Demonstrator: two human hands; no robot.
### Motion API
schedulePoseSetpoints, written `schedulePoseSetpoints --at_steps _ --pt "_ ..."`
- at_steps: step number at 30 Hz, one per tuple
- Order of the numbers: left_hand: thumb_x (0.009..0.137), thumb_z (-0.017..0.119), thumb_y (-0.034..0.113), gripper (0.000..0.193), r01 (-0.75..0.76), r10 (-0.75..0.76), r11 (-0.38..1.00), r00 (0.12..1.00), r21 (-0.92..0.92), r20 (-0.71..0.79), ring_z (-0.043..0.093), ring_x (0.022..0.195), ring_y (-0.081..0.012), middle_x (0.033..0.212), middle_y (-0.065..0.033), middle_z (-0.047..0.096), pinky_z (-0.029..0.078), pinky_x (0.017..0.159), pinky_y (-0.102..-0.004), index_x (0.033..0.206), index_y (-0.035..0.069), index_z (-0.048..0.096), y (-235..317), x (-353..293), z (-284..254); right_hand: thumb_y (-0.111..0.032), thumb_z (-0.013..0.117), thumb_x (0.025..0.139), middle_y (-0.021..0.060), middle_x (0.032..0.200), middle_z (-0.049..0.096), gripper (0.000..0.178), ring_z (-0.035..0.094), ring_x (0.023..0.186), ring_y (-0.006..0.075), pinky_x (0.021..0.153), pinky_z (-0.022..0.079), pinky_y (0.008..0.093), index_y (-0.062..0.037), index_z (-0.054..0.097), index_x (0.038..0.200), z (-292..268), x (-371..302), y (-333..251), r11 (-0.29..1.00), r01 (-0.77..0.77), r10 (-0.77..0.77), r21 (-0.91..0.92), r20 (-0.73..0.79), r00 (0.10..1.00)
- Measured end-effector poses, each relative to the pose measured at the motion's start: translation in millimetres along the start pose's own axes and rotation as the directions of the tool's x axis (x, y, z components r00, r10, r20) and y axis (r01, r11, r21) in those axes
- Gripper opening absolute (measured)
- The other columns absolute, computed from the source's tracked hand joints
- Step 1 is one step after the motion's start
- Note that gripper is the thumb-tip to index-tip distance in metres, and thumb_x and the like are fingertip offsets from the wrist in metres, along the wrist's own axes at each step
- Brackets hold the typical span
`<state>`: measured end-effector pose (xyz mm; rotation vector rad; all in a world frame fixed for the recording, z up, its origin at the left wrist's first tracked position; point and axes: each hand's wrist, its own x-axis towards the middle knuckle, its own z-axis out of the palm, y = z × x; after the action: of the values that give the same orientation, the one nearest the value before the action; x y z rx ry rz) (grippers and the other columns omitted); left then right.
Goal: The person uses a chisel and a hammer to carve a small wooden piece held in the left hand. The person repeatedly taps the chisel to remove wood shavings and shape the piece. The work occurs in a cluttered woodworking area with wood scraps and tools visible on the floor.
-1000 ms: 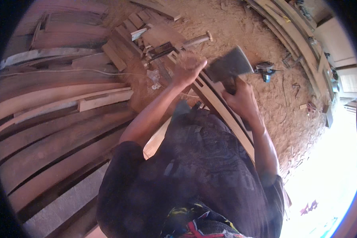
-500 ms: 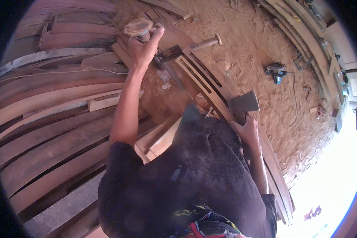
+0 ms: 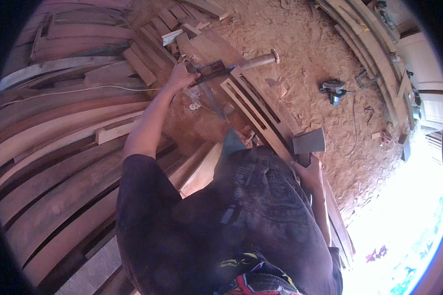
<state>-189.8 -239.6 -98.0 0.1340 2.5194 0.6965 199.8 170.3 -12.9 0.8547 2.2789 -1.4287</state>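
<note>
My right hand (image 3: pixel 310 172) is closed at the base of a hatchet's flat grey blade (image 3: pixel 310 141), its handle mostly hidden. It is beside two long boards with slots cut in them (image 3: pixel 244 104), which run diagonally past my body. My left hand (image 3: pixel 182 76) reaches out to the far end of these boards, fingers curled beside a dark, frame-like tool (image 3: pixel 212 68). What the fingers hold is hidden. Next to that tool lies a pale wooden handle (image 3: pixel 258 60) with a battered end, pointing right.
Long planks (image 3: pixel 59 196) are stacked along the left. Offcuts (image 3: pixel 182 37) lie beyond my left hand. A power saw (image 3: pixel 333 91) with a cord rests on the sawdust-covered floor (image 3: pixel 310 59). More long timbers (image 3: pixel 364 54) curve along the right.
My left hand has come down and nearer, from holding up a wooden handle with a frayed top to beside the dark tool. That frayed top is out of sight. My right hand still grips the hatchet.
</note>
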Motion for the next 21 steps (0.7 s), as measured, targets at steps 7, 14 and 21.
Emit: schedulePoseSetpoints --at_steps 7,14,21 --pt "0.079 0.085 0.03 0.053 -0.336 0.354 0.923 0.933 0.186 -0.07 0.068 0.117 -0.0401 0.116 -0.0248 0.073 0.052 0.1 -0.0465 0.121 -0.001 0.071 34.6 53.6 -45.4 -0.018 0.082 0.08 0.0033 0.072 0.065 0.03 0.06 0.057 0.0112 0.052 0.048 0.0305 0.0025 0.068 0.097 1.8 3.7 8.0 0.998 -0.049 0.048 -0.05 -0.015 0.999" --pt "0.085 0.082 0.033 0.048 -0.088 0.092 0.954 0.996 0.285 0.001 0.076 0.092 -0.026 0.088 -0.0142 0.078 0.056 0.09 -0.0424 0.123 0.007 0.07 86.9 111.3 -38.8 -0.021 0.083 0.079 0.0042 0.079 0.067 0.033 0.061 0.069 0.0119 0.063 0.051 0.0325 0.0029 0.068 0.097 3.5 2.1 -8.8 0.997 -0.064 0.065 0.036 -0.013 0.998" --pt "0.086 0.078 0.052 0.05 -0.351 0.444 0.883 0.838 0.31 -0.316 0.076 0.081 -0.028 0.079 -0.0101 0.076 0.058 0.081 -0.0433 0.105 0.006 0.076 51.9 86.0 -11.5 -0.021 0.083 0.079 0.0065 0.079 0.069 0.034 0.064 0.068 0.0155 0.063 0.051 0.0323 0.0037 0.069 0.098 2.8 1.5 -0.3 0.976 -0.17 0.164 0.135 0.056 0.985"
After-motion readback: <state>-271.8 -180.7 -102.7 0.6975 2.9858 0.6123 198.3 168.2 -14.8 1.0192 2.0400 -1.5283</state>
